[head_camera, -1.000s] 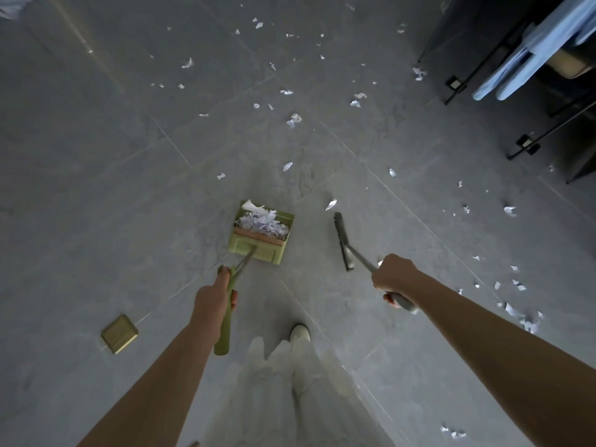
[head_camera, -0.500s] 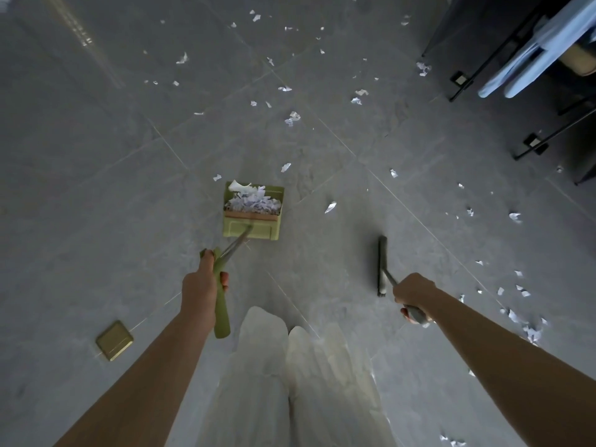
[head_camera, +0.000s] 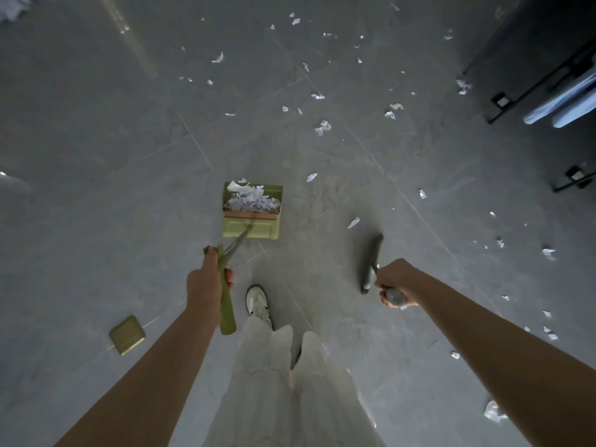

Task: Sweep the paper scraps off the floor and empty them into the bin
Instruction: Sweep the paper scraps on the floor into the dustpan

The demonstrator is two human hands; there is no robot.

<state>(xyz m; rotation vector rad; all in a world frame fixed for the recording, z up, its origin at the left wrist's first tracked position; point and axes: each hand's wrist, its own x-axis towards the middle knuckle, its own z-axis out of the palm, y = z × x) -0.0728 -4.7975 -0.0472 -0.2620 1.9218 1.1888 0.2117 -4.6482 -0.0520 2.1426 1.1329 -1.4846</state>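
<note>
- The left hand [head_camera: 206, 282] grips the green handle [head_camera: 226, 304] of a long-handled dustpan [head_camera: 252, 210], fingers curled round it, thumb along the top.
- The right hand [head_camera: 395, 280] wraps round the grey handle of a broom; its dark broom head [head_camera: 371, 262] sits just ahead of the knuckles, low over the floor.
- The dustpan sits at the middle of the floor [head_camera: 96, 188], its open bin holding a heap of white paper scraps [head_camera: 250, 200] behind an orange lip.
- More loose scraps [head_camera: 323, 127] lie scattered over the grey stone-look tiles, thickest toward the far edge and down the right side; one scrap [head_camera: 353, 222] lies between dustpan and broom head.
- A pale shoe [head_camera: 257, 301] and light wide trousers [head_camera: 283, 388] show at the near edge, between the two forearms.
- A small brass-coloured square plate [head_camera: 126, 335] is set in the floor near the left forearm.
- Black metal furniture legs [head_camera: 503, 103] and pale blue fabric [head_camera: 561, 103] fill the far right corner.
</note>
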